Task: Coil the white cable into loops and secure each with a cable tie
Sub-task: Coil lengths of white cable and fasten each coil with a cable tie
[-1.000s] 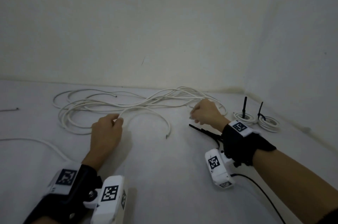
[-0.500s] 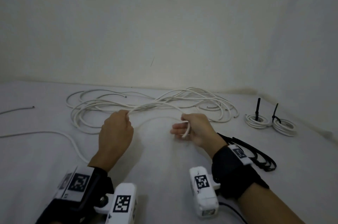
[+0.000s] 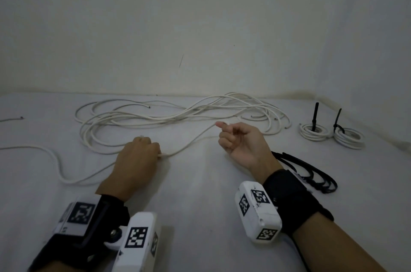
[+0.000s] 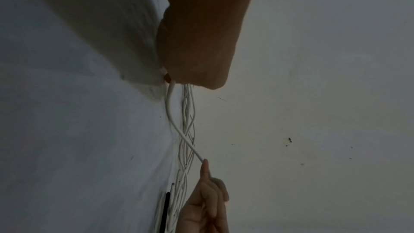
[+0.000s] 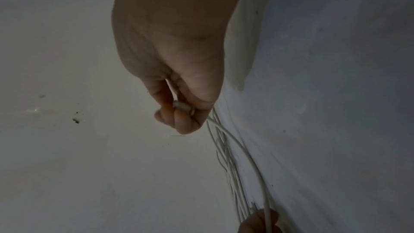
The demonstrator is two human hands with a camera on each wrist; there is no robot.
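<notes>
While both hands pinch one white cable [image 3: 189, 145], a stretch of it hangs between them, ready to become a loop.

Left hand [image 3: 136, 160] rests low on the tabletop [image 3: 200, 216], fingers curled round the cable to anchor it; right hand [image 3: 241, 145], raised with palm up, nips the cable's end between thumb and forefinger, probably to lead it round. Beyond both hands lies the loose tangle [image 3: 155, 116]. Right of the right hand sit two tied coils [image 3: 331, 136], with spare black ties [image 3: 309, 171] just beside its wrist, handy for the next fastening.
</notes>
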